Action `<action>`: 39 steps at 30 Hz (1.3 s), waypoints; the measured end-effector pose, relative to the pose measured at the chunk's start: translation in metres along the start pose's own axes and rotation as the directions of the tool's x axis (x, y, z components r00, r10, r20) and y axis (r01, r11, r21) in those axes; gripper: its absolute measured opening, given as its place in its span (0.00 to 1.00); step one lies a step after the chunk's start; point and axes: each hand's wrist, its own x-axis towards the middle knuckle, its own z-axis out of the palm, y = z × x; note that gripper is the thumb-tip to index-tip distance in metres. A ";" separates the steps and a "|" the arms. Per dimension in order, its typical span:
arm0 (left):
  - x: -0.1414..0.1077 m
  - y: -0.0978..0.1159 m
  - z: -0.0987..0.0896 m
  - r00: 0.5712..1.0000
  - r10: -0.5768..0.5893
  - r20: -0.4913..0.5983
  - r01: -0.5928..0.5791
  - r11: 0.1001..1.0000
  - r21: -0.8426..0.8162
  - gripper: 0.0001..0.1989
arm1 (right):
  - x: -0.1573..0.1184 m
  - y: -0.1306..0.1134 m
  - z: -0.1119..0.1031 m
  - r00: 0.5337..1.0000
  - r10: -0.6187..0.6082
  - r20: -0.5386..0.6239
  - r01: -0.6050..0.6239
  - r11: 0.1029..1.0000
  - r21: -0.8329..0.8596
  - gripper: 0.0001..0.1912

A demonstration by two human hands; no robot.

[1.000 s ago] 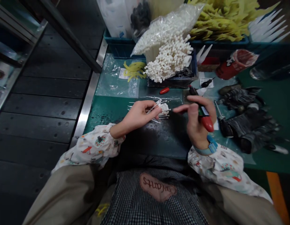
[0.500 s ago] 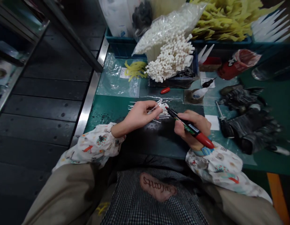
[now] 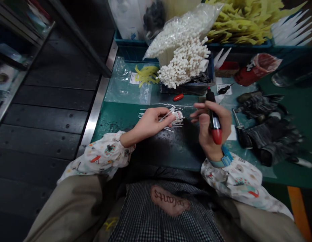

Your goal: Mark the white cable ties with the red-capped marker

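Observation:
My left hand (image 3: 152, 122) rests on the green mat, its fingers around a small bunch of thin white sticks with chunky white ends (image 3: 177, 116). My right hand (image 3: 211, 131) grips a black marker-like tool with a red end (image 3: 214, 122). That tool stands nearly upright, red end down, a short way to the right of the bunch and not touching it. A few loose white sticks lie beneath my left hand, partly hidden by it.
A bulging bag of white pieces (image 3: 183, 57) stands behind my hands, with yellow plastic pieces (image 3: 246, 23) beyond. To the right lie a screwdriver (image 3: 242, 136), black gloves (image 3: 269, 134) and a red cup (image 3: 258, 69). A metal bench edge (image 3: 94, 114) runs along the left.
My right hand has lifted the tool from its slant beside the white bunch to nearly upright, away from the bunch. My left hand has barely moved.

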 end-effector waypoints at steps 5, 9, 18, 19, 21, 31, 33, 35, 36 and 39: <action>0.000 0.002 0.001 0.999 -0.010 0.032 0.007 0.995 0.100 0.18 | 0.007 0.001 0.010 0.980 0.168 0.110 -0.186 0.966 0.182 0.10; 0.000 0.002 0.002 0.998 0.007 0.057 -0.013 0.993 0.115 0.18 | 0.006 -0.001 0.011 0.970 0.227 0.091 -0.242 0.943 0.227 0.15; 0.001 0.002 -0.016 0.993 0.069 -0.099 -0.042 0.967 0.251 0.17 | 0.012 0.010 0.014 0.946 0.315 0.081 -0.325 0.917 0.232 0.17; 0.002 0.002 -0.019 0.987 0.077 -0.141 -0.042 0.971 0.237 0.17 | 0.012 0.012 0.014 0.946 0.314 0.080 -0.324 0.921 0.215 0.17; 0.002 0.005 -0.022 0.982 0.069 -0.173 -0.040 0.985 0.167 0.18 | 0.011 0.017 0.013 0.949 0.300 0.092 -0.311 0.939 0.148 0.15; 0.003 0.004 -0.005 0.967 -0.148 0.206 0.194 0.955 -0.225 0.17 | 0.009 0.009 0.011 0.992 0.030 0.122 -0.033 0.999 0.017 0.11; 0.002 0.003 -0.001 0.966 -0.105 0.235 0.146 0.976 -0.163 0.17 | 0.007 0.005 0.012 0.991 0.025 0.128 -0.034 0.997 0.068 0.12; 0.001 0.004 0.002 0.966 -0.062 0.252 0.091 0.990 -0.108 0.19 | 0.004 0.004 0.012 0.993 0.042 0.110 -0.048 0.997 0.055 0.13; 0.000 0.005 0.002 0.966 -0.048 0.255 0.072 0.994 -0.085 0.20 | 0.002 0.005 0.012 0.994 0.056 0.096 -0.060 0.997 0.044 0.13; 0.000 0.008 0.002 0.965 -0.038 0.260 0.043 0.999 -0.013 0.19 | 0.000 0.011 0.012 0.991 0.091 0.093 -0.097 0.993 0.064 0.15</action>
